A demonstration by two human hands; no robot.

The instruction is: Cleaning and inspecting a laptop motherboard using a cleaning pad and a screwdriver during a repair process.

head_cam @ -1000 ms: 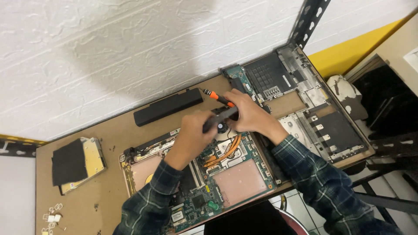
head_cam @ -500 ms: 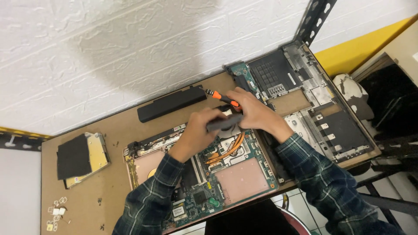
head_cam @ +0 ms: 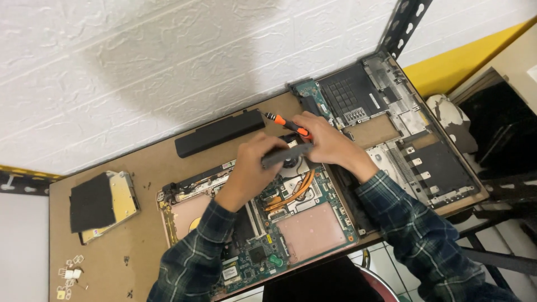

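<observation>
1. Here, at the centre of the frame, both hands meet over the opened laptop base [head_cam: 263,223] lying on the brown counter [head_cam: 140,235].
2. The left hand [head_cam: 254,162] grips a flat grey strip-shaped part [head_cam: 286,154], fingers clenched around its left end; the part is held just above the fan and copper heat pipes [head_cam: 291,190].
3. The right hand [head_cam: 324,137] is closed on an orange-handled screwdriver [head_cam: 288,124], whose tip points toward the upper left of the frame.
4. Compared with the frames from a moment ago, the grey part has come slightly higher and flatter between the hands, while the screwdriver stays in much the same place; judged from this, the part appears freed from the board rather than still seated.
5. A long black battery [head_cam: 219,133] lies above the hands; a second dismantled chassis [head_cam: 403,134] sits at upper right; an optical drive [head_cam: 103,206] rests at left.
</observation>
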